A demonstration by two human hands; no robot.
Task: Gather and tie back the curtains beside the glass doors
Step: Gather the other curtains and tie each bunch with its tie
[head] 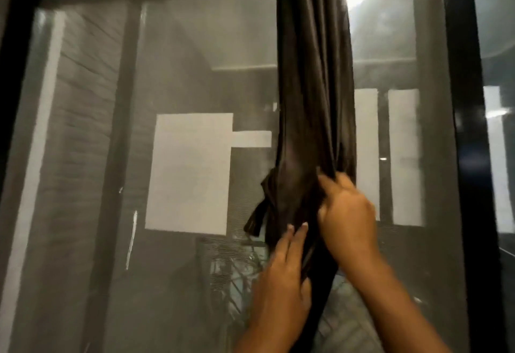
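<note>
Dark curtain hangs gathered in front of glass door, w/ black door frame at right. Right hand grip closed on bunched folds; left hand fingers straight, touching fabric below. Tie strip dangles at curtain's left edge.

Before the glass door, the right hand grips the gathered dark curtain while the left hand touches it lower.
</note>
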